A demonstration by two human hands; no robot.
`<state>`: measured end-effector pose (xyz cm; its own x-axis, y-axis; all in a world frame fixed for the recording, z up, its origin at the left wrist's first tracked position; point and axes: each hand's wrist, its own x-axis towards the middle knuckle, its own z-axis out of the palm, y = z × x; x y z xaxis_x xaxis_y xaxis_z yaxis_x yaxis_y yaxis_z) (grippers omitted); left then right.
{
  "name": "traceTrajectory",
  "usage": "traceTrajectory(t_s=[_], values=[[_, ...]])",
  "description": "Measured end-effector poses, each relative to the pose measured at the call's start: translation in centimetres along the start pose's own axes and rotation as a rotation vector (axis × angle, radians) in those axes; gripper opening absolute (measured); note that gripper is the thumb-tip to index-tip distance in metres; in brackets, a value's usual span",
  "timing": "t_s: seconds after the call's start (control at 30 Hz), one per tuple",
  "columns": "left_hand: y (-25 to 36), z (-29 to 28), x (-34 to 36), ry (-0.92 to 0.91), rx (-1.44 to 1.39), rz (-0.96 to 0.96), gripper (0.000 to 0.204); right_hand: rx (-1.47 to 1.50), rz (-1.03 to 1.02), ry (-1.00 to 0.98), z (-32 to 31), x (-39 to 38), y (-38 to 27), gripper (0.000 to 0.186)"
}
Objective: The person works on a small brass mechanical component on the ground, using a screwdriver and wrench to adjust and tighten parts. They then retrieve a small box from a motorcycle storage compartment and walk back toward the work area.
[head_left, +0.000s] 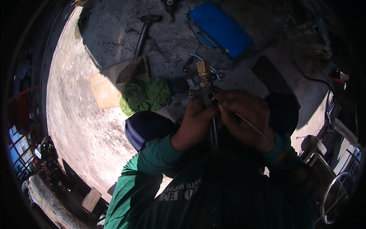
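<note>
Green shirt [179, 191] seen nearest cam. Metal fitting [206, 84] w/ brass top gripped in L hand [193, 124], btwn knees; thin rod [251, 125] pinched in R hand [248, 114], tip near side port. On concrete floor [82, 126] beyond: spanner [199, 57], green cloth [146, 95] to L, hammer [143, 35] & blue case [221, 28] farther out.

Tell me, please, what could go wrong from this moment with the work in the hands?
The thin rod in the right hand might slip and poke the bare left hand, which is close to it. The brass fitting could knock or drop if the left hand loosens. A small part, if dropped, may be hard to find on the shadowed floor near the wrench.
</note>
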<state>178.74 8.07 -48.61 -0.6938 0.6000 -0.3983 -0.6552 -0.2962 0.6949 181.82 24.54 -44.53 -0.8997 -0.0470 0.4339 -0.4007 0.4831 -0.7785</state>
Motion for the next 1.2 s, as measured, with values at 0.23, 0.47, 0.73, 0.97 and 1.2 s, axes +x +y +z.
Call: traceTrajectory(t_s=[0.23, 0.47, 0.73, 0.97, 1.2], values=[[0.18, -0.01, -0.06, 0.012, 0.008, -0.011, 0.025, 0.05, 0.014, -0.005, -0.03, 0.23, 0.23, 0.017], [0.08, -0.25, -0.38, -0.003, 0.016, -0.058, 0.021, 0.126, 0.159, -0.028, -0.18, 0.06, 0.17, 0.015], [-0.12, 0.08, -0.42, 0.033, 0.025, -0.068, 0.018, 0.096, 0.177, -0.034, -0.23, 0.0, -0.03, 0.012], [-0.19, -0.15, -0.24, -0.003, 0.017, -0.063, 0.019, 0.201, 0.208, -0.018, -0.27, -0.34, 0.44, 0.012], [-0.17, -0.09, -0.39, 0.011, 0.022, -0.081, 0.019, 0.16, 0.194, -0.013, -0.25, -0.11, 0.29, 0.013]])
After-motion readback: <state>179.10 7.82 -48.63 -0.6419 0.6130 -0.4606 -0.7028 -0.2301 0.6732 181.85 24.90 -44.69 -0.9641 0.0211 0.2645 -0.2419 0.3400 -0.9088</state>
